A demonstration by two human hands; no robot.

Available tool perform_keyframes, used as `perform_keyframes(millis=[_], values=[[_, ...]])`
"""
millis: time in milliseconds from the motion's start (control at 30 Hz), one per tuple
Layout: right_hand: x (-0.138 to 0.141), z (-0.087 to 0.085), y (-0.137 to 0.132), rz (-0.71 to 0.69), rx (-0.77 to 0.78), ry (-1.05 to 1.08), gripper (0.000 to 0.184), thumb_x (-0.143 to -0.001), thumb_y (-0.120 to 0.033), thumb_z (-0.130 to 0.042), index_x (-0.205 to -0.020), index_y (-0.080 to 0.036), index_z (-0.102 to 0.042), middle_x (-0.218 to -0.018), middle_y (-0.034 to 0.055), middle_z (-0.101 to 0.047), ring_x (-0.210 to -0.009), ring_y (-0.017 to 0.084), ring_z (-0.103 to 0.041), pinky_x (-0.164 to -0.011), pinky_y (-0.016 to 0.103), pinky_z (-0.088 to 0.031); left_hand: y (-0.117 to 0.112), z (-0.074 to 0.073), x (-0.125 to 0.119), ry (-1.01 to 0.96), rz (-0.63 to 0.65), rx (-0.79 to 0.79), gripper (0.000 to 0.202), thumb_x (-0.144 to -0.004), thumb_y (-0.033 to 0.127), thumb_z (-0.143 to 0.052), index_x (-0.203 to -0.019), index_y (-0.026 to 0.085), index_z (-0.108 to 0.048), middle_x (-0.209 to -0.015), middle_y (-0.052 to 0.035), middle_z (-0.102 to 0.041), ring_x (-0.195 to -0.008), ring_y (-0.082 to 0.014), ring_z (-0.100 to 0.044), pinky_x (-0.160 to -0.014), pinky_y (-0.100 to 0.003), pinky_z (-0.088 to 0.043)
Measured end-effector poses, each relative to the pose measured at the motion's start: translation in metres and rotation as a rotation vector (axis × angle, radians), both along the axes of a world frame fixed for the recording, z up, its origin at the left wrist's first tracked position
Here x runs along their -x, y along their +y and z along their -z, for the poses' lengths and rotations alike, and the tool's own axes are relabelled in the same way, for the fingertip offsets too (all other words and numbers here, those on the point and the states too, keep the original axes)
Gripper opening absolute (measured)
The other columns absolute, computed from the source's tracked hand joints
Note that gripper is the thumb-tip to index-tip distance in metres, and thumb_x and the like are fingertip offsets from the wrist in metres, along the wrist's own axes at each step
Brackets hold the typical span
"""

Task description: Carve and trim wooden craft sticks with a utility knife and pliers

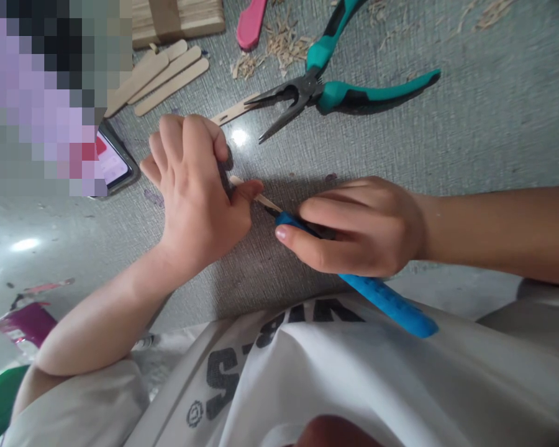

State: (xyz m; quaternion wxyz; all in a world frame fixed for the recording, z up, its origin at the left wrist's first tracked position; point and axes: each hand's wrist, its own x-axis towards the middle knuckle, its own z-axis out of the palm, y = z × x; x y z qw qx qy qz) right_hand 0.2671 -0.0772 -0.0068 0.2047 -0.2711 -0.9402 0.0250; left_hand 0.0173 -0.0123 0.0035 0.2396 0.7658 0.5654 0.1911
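My left hand [193,186] is closed around a thin wooden stick [265,200], pinning it against the grey mat [470,136]. Only a short piece of the stick shows between my hands. My right hand [358,226] grips a blue craft knife [391,304] like a pen. Its dark tip meets the stick just right of my left thumb. The blue handle runs back over my white shirt.
Teal-handled pliers [335,87] lie open at the far middle, beside a notched stick [233,113] and wood shavings [279,46]. Several flat wooden sticks [168,74] and a bundle [177,18] lie at far left. A phone [114,162] and a pink handle [250,25] are nearby.
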Motion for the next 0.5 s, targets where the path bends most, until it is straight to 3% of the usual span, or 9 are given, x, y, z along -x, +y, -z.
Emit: perform_keyframes(millis=[333,500], values=[[0.001,0.001,0.003,-0.028,-0.027,0.056,0.028,-0.112,-0.019,-0.056,-0.140,-0.023,-0.059,-0.088,-0.0030,-0.065,-0.068,0.015,-0.056,-0.058,0.032,-0.046,0.001,0.004,0.002,-0.030,0.021,0.012,0.057,-0.075,0.020,-0.088,-0.100,0.029,-0.038,-0.118,-0.0066,-0.045,-0.138,-0.0433,-0.049,-0.130,-0.080,-0.031],[-0.001,0.005,0.007,-0.018,-0.023,0.059,0.027,-0.115,-0.019,-0.053,-0.140,-0.025,-0.058,-0.088,-0.0042,-0.063,-0.068,0.014,-0.054,-0.059,0.031,-0.045,0.000,0.010,0.003,0.010,0.050,-0.131,0.060,-0.067,0.018,-0.085,-0.103,0.028,-0.038,-0.114,-0.0049,-0.042,-0.127,-0.0407,-0.051,-0.124,-0.090,-0.028]])
